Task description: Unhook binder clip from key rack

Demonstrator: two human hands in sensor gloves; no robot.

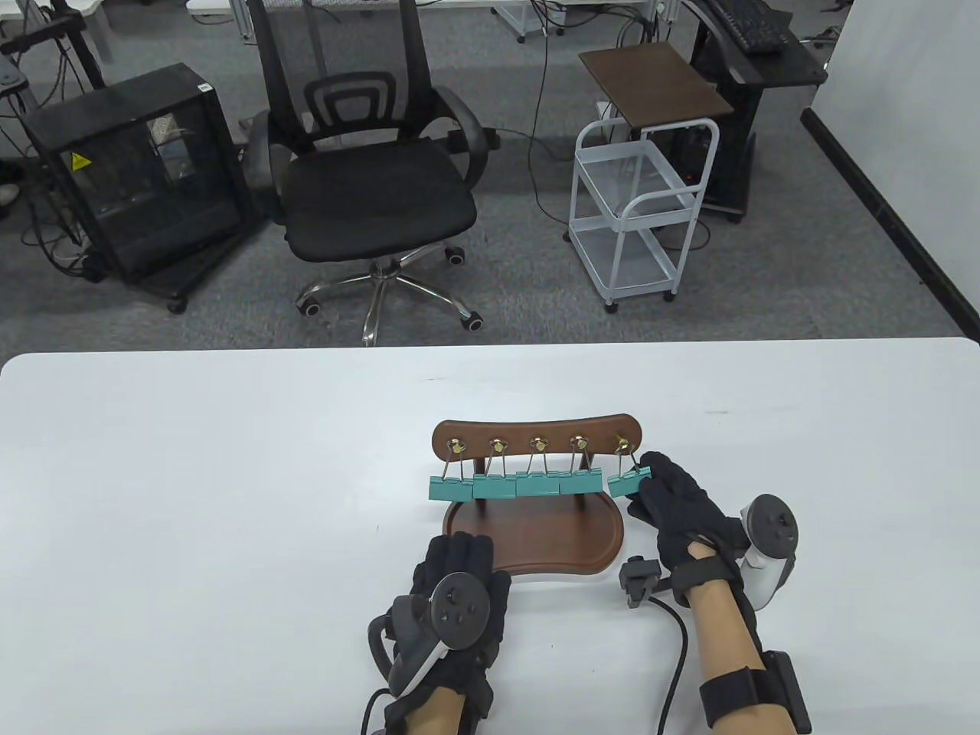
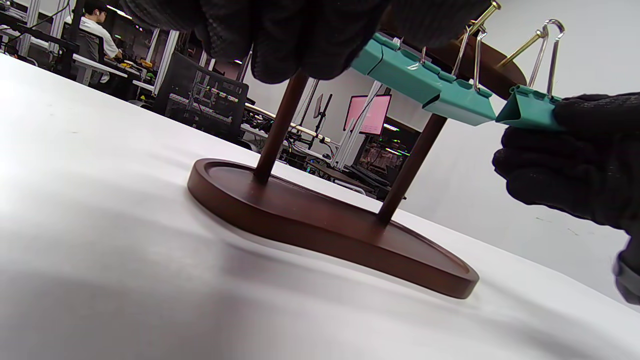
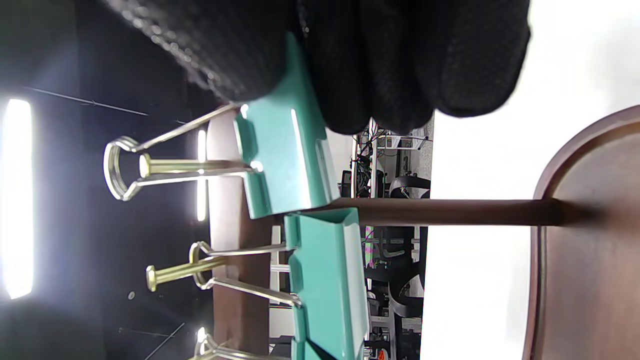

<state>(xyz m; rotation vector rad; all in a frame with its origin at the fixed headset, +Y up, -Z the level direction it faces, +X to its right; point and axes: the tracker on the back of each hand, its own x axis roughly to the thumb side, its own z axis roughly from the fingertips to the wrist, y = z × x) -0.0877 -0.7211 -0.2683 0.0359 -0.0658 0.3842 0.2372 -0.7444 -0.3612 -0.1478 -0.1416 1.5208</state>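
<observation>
**Teal clip pinched, loop on peg**

Teal binder clip (image 1: 625,482) at right end of key rack (image 1: 536,438), lower centre of table view; its wire loop sits around the brass peg (image 3: 192,165). Right hand (image 1: 681,509) fingers closed on the clip body. Left hand (image 1: 455,605) rests at the rack base (image 1: 536,536), bottom centre; finger spread can't be told. Four other clips (image 1: 521,485) hang alongside.

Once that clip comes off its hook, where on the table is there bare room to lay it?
Open white table left of the key rack, and right of the right hand. Crowded: the rack's base between both hands.
</observation>
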